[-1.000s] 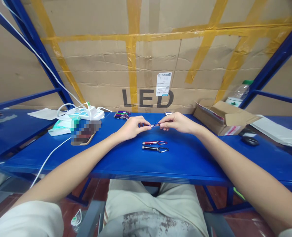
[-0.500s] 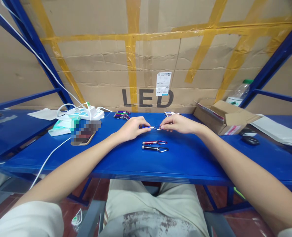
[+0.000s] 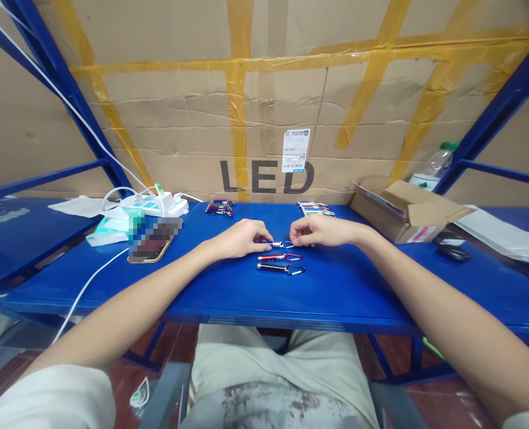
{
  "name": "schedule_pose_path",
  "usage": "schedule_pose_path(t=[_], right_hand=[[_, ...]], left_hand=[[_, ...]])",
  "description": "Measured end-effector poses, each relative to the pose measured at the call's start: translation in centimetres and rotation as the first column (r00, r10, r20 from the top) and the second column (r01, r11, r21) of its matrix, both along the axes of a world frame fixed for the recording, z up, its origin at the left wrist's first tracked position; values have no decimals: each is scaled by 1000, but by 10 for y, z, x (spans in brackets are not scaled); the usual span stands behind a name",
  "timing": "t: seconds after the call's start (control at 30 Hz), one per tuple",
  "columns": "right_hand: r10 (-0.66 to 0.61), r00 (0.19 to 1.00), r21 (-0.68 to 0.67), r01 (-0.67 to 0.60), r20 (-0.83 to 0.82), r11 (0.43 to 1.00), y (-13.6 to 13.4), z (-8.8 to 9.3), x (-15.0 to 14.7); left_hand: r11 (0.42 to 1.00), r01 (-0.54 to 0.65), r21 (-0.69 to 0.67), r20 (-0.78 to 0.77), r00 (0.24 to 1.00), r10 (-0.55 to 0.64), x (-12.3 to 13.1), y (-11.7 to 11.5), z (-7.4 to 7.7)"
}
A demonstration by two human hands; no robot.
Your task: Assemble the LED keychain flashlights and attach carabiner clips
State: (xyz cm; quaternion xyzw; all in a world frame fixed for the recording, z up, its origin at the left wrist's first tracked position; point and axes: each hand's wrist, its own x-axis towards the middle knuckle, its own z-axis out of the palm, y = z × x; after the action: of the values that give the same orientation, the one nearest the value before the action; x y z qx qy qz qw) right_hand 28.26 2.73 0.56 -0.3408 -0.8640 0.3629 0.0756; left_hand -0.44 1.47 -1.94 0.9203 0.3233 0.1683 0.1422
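At the left, past your wrist, a cluster of metallic penlights (image 3: 220, 208) lies toward the back of the table (image 3: 228, 289). Your left hand (image 3: 244, 239) has its grip clamped, thumb against fingers, on the body of the blue penlight (image 3: 277, 244), which lies crosswise just above the tabletop or on it; you cannot tell which from here. Treat the barrel as light, rigid and probably smooth metal, so it could roll or slip if pinched only at its rounded end; the middle of the barrel should give the surest hold.

Nearer you, the red penlight (image 3: 270, 258) and the black penlight (image 3: 271, 268) lie parallel, clips to the right.

The blue one's carabiner clip (image 3: 289, 245) likely swings loosely, so it is better for steadying than carrying. Your right hand (image 3: 316, 229) has its fingertips at that clip; whether that grip is closed on it, you cannot tell. Behind the right hand lies a row of penlights (image 3: 314, 208), their clips rightward.
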Motion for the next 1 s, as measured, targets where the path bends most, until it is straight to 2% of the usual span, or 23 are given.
schedule_pose_path(t=[0.37, 0.63, 1.0], right_hand=[[36, 997, -25, -34, 74, 999, 4, -4, 2], [-13, 1000, 85, 11, 17, 996, 3, -5, -3], [24, 1000, 122, -23, -14, 992, 6, -14, -8]], left_hand=[[990, 8, -138, 67, 998, 1, -2, 2, -1], [995, 19, -97, 90, 996, -10, -3, 2, -1], [999, -4, -49, 67, 998, 7, -2, 2, -1]])
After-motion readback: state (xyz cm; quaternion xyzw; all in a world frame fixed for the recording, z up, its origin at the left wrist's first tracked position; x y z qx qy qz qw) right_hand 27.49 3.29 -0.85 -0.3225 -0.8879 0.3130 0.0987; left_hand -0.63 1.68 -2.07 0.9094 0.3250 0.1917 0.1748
